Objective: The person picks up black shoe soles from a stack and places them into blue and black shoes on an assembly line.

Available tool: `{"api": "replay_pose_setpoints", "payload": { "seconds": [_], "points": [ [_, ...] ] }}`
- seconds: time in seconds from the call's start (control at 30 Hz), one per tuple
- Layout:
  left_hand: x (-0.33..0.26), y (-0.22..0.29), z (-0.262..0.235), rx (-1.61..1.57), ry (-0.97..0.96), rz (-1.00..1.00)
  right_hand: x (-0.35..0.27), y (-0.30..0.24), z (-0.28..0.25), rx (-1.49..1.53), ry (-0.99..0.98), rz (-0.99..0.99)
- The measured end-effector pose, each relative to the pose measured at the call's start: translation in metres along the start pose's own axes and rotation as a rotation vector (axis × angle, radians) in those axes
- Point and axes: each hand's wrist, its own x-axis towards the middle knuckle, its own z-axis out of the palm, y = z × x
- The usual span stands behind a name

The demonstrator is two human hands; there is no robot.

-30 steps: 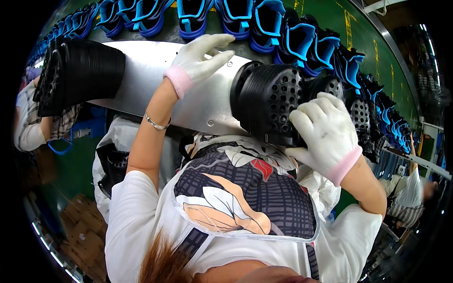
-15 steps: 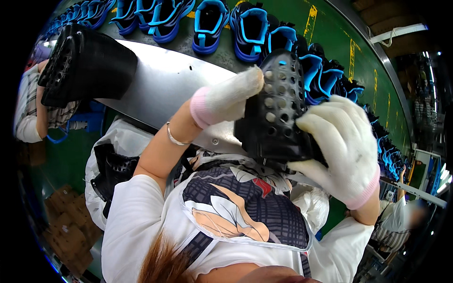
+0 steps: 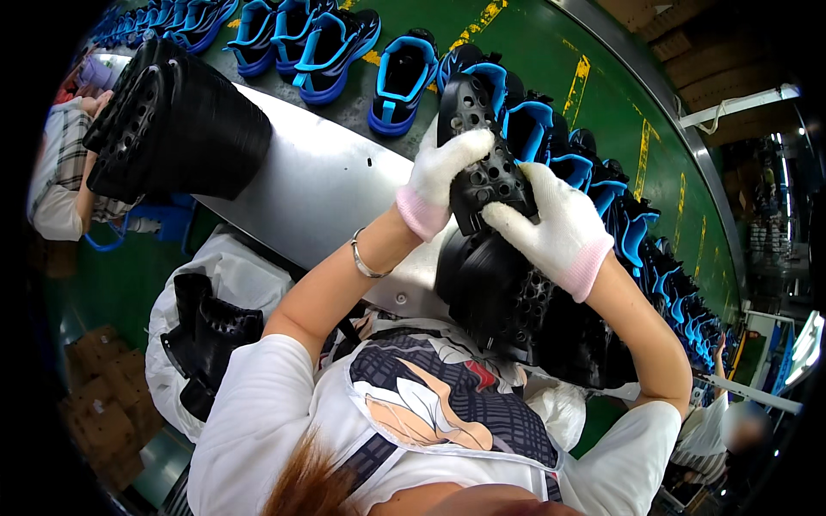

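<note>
Both hands wear white knit gloves with pink cuffs. Between them, above the metal bench [image 3: 331,163], is a black perforated shoe insert [image 3: 466,103]. My left hand [image 3: 449,176] is closed on its left edge, thumb across the holes. My right hand [image 3: 557,225] grips its right side near the lower end. Under the right wrist, close to my apron, lies a pile of similar black inserts [image 3: 482,279]. The palm-side fingers are mostly hidden.
At the bench's left stands a nested stack of black inserts [image 3: 206,129]. Black-and-blue shoes [image 3: 404,82] line the far side in rows. A white bag [image 3: 258,267] with black inserts is at lower left, near cardboard boxes [image 3: 107,378]. Other people work left and right.
Both hands have moved away from my body. The insert they hold is now farther off, over the bench's far edge, and the pile of inserts near my apron shows.
</note>
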Motion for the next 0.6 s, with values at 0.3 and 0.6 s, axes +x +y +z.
{"api": "replay_pose_setpoints", "payload": {
  "seconds": [0.3, 0.6],
  "points": [
    [0.04, -0.015, -0.028, 0.443, 0.125, -0.008, 0.05, 0.026, -0.01, -0.078, 0.05, 0.067],
    [0.059, -0.036, -0.083, 1.401, -0.083, 0.309, 0.159, 0.045, -0.033, -0.269, -0.36, 0.271]
  ]
}}
